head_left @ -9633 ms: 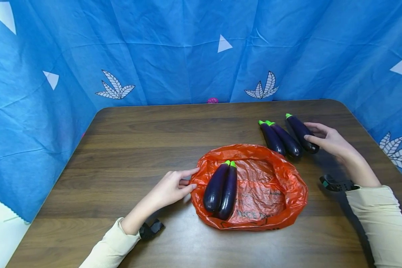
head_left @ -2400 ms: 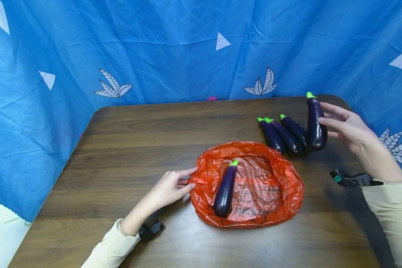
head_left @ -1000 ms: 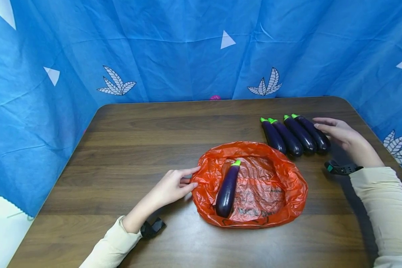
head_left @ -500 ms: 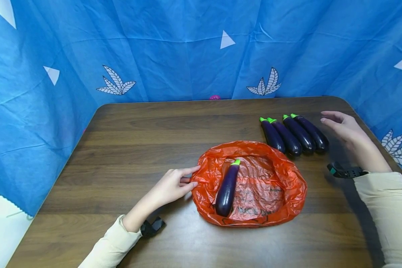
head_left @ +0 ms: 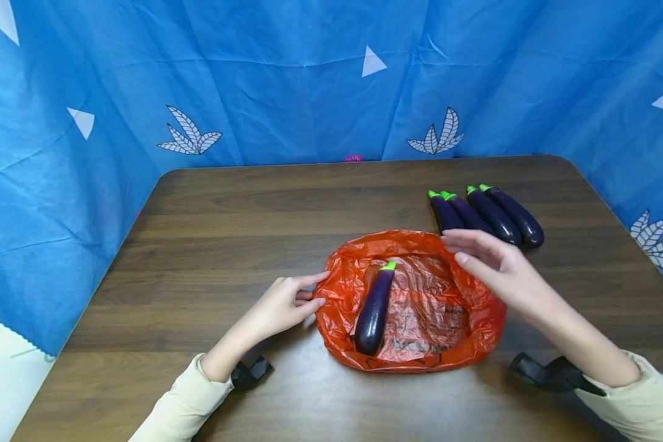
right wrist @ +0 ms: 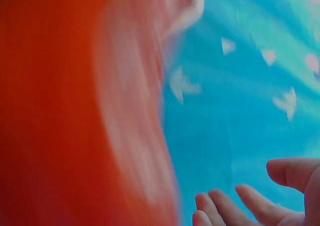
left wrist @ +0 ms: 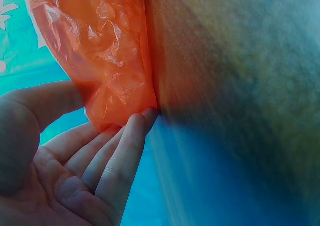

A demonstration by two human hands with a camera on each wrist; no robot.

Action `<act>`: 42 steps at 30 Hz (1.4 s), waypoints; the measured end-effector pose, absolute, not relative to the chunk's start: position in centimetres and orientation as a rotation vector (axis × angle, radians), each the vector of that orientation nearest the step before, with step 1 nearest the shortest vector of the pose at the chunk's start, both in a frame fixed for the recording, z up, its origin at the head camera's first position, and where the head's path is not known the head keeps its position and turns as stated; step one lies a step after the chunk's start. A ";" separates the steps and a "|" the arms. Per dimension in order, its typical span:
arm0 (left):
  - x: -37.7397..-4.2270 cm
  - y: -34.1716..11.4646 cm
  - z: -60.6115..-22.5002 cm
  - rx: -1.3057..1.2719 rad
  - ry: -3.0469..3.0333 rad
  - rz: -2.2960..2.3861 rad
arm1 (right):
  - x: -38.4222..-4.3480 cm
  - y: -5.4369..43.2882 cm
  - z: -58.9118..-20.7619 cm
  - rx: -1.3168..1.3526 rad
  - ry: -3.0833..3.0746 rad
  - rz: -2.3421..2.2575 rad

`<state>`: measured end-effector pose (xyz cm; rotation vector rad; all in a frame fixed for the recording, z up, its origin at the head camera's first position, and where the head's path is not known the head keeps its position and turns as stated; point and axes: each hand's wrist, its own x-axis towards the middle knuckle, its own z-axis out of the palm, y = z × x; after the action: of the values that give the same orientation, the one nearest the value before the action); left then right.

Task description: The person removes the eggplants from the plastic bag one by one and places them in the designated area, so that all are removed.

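Observation:
My left hand [head_left: 280, 309] holds the left side of a red plastic bag [head_left: 486, 328], which lies with its mouth spread wide. In the left wrist view, the thumb and fingers [left wrist: 122, 161] are on either side of the bag's wall [left wrist: 107, 50]. One dark purple eggplant [head_left: 374, 312] with a bright green stem end lies in the bag's left half. Over the bag's right rim is my right hand [head_left: 500, 267], holding nothing, its fingers loosely bent. Behind it, several eggplants [head_left: 512, 215] lie side by side on the table, partly hidden by the hand.
The wooden table [head_left: 221, 245] has a blue patterned cloth [head_left: 287, 80] hanging behind it and at both sides. A white surface [head_left: 5, 374] shows at the lower left. Each wrist wears a black band [head_left: 251, 373].
Earlier the bag held two eggplants; now it holds one, and the row at the back right has grown. My right hand let go of an eggplant there and came back left, over the bag.

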<state>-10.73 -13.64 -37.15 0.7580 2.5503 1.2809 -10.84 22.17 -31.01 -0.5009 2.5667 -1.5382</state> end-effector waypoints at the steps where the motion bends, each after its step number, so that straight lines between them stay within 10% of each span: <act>1: -10.7 -13.6 -37.1 0.757 2.552 1.281 | -10.3 21.5 -31.4 -0.525 2.516 -1.552; 42: -10.7 -13.6 -37.2 0.765 2.568 1.259 | -8.9 11.8 -37.1 -0.111 1.982 -1.748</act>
<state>-10.74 -13.64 -37.16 0.7648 2.5681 1.2593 -8.93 11.76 -37.09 -0.1113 1.9821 -1.7485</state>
